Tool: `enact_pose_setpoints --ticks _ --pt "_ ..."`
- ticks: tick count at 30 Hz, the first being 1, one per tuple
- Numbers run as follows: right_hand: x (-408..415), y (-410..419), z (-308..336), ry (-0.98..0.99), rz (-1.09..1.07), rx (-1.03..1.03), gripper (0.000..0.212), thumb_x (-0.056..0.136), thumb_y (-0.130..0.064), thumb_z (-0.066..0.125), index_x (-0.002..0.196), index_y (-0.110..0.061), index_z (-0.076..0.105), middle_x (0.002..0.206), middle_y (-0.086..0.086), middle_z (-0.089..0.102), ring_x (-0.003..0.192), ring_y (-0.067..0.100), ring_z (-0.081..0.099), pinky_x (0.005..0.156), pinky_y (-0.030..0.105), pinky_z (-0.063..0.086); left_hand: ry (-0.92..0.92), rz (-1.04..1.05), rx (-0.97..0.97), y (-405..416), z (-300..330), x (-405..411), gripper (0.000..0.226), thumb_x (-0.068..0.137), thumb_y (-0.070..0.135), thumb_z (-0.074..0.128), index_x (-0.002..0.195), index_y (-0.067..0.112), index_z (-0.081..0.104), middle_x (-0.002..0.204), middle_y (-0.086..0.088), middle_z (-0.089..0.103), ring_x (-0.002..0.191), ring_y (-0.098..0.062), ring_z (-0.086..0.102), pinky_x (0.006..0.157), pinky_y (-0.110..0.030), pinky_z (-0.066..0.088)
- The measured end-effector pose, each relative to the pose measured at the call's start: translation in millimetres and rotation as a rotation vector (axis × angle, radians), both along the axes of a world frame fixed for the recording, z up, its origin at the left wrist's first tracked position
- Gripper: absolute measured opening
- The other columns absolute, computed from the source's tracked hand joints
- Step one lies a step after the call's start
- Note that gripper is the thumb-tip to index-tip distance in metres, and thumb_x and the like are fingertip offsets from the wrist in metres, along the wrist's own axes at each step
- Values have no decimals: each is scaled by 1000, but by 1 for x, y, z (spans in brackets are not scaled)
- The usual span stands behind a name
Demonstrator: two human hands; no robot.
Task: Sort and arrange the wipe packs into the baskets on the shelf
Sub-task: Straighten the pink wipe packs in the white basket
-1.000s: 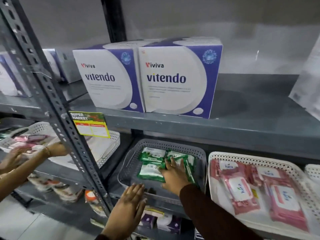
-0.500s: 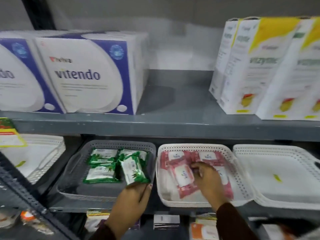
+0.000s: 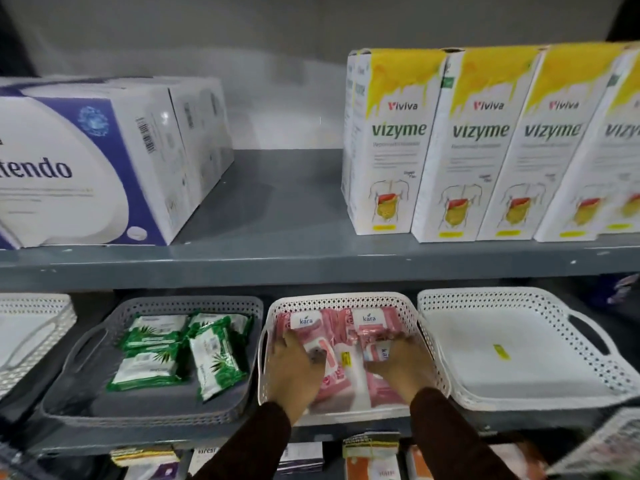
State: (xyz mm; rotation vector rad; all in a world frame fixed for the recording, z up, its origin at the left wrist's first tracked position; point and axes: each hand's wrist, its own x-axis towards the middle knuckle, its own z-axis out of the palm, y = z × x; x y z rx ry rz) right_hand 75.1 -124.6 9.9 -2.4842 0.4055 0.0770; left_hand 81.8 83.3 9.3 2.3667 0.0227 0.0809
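Both my hands are inside the white middle basket (image 3: 346, 301), which holds several pink wipe packs (image 3: 372, 322). My left hand (image 3: 294, 372) lies fingers spread on the pink packs at the left side. My right hand (image 3: 403, 367) presses on the pink packs at the right side. Whether either hand grips a pack is hidden by the hands themselves. To the left, a grey basket (image 3: 221, 415) holds several green wipe packs (image 3: 149, 370), one tilted (image 3: 216, 363) at its right.
An empty white basket (image 3: 519, 400) with a small yellow sticker stands at the right, another white basket (image 3: 31, 327) at far left. The shelf above carries purple-white boxes (image 3: 86, 168) and yellow-white boxes (image 3: 467, 150). More goods sit on the shelf below.
My left hand has left the grey basket's front and moved right into the white basket onto the pink packs. The view has shifted right. My right hand stays in the white basket.
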Motion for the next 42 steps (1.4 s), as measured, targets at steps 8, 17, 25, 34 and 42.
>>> enact_pose_setpoints --ticks 8,17,25,34,42 --pt "-3 -9 -1 63 131 -193 79 53 -57 84 124 -38 56 120 -4 66 105 21 61 89 39 53 36 -404 -113 -45 -1 -21 37 91 18 58 128 22 54 123 5 57 107 -10 56 91 -11 39" --pt "1 -30 -15 25 254 -98 92 70 0 77 130 -60 43 138 -14 55 114 17 60 83 36 60 284 -541 -15 -58 2 -13 38 96 17 45 134 14 48 131 -6 56 114 -23 54 91 -19 38" --pt "-5 -31 -20 -120 215 -63 68 82 2 68 130 -44 54 139 -13 55 117 9 59 96 35 55 134 -208 -207 -39 -1 -24 17 91 11 54 85 18 68 85 3 71 70 -5 66 68 -18 54" --pt "-10 69 13 88 300 444 29 91 2 49 108 -19 59 109 0 64 96 10 64 76 20 52 439 201 -758 25 24 3 46 102 40 31 93 11 65 82 -7 72 79 -21 67 72 -38 51" --pt "-15 69 -1 55 346 320 25 81 0 69 97 -18 64 99 -11 64 78 3 63 64 19 54 406 33 -565 22 40 -2 39 103 39 28 103 18 61 60 -2 67 53 -8 66 44 -12 49"
